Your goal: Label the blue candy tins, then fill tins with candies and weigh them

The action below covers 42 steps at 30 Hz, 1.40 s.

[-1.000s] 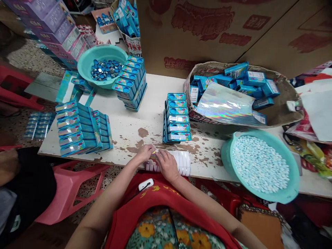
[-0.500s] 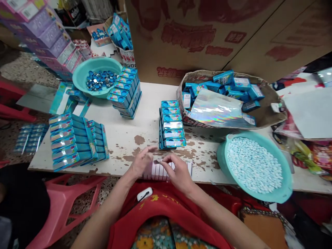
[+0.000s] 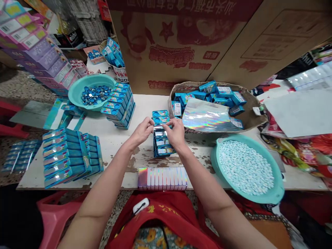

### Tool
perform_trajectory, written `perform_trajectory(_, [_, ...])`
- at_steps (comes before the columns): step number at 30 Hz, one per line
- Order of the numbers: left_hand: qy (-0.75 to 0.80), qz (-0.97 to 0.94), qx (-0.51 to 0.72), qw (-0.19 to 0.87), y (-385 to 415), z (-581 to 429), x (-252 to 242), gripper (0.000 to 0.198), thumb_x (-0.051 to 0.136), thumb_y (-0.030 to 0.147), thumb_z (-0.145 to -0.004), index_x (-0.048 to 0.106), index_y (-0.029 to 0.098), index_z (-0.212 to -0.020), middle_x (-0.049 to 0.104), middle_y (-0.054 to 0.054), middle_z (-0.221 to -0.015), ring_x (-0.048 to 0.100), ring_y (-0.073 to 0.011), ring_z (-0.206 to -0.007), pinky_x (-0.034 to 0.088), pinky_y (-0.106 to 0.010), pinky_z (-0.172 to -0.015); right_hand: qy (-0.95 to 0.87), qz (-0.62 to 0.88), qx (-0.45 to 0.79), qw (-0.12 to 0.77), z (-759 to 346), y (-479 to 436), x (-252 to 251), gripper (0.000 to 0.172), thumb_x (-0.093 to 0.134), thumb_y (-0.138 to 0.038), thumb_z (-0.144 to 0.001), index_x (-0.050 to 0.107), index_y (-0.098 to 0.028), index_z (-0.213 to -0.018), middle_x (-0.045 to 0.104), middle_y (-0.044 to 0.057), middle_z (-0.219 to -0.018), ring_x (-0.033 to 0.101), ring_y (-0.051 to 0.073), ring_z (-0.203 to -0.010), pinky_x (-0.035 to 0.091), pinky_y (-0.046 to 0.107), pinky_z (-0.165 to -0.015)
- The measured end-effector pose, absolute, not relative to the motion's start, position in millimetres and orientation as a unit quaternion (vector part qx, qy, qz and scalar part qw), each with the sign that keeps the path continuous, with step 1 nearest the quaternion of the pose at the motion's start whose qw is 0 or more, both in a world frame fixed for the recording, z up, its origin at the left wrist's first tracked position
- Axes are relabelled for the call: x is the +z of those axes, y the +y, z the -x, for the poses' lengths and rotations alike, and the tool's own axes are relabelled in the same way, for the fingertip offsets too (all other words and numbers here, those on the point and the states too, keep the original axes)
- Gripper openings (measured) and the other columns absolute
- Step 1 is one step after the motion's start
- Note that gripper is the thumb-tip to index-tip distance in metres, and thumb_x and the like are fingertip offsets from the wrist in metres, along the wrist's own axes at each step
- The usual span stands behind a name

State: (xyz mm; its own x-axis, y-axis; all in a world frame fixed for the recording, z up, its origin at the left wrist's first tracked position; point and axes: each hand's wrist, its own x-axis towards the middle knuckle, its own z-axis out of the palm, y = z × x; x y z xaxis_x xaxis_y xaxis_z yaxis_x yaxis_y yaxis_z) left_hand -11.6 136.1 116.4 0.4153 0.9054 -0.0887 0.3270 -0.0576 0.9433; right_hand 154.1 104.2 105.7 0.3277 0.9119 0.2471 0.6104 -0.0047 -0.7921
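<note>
My left hand [image 3: 143, 131] and my right hand [image 3: 176, 133] are at either side of a row of blue candy boxes [image 3: 162, 141] in the middle of the table. The fingers of both are pinched over one box in the row, at the ends of a thin shiny sticker [image 3: 159, 127] lying across its top. Fingertips partly hide the sticker and the box beneath. Close to the table's front edge, between my forearms, lies a sheet of shiny strip stickers [image 3: 166, 178].
Stacked blue boxes [image 3: 64, 155] stand at left, with more boxes [image 3: 120, 103] beside a basin [image 3: 75, 98] of blue-and-silver pieces. To the right are a cut-down carton [image 3: 256, 121] of blue boxes and a basin [image 3: 278, 193] of pale blue candies. A large cardboard box [image 3: 181, 45] blocks the back.
Both hands have moved forward from the sticker sheet to the row of boxes, carrying a strip. The sheet is now uncovered. The camera view has shifted slightly.
</note>
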Motion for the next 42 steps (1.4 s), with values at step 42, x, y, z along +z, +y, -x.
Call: perform_trajectory(42, [0.620, -0.614, 0.058, 0.485, -0.4, 75.0, -9.0, 0.030, 0.041, 0.036, -0.082, 0.056, 0.016, -0.066, 0.054, -0.002, -0.063, 0.049, -0.0158, -0.067, 0.037, -0.028, -0.066, -0.782, 0.496, 0.286, 0.246, -94.4, -72.2, 19.2, 0.011, 0.051, -0.014, -0.090, 0.061, -0.018, -0.085, 0.064, 0.007, -0.087, 0.056, 0.021, -0.086, 0.045, 0.034, -0.075])
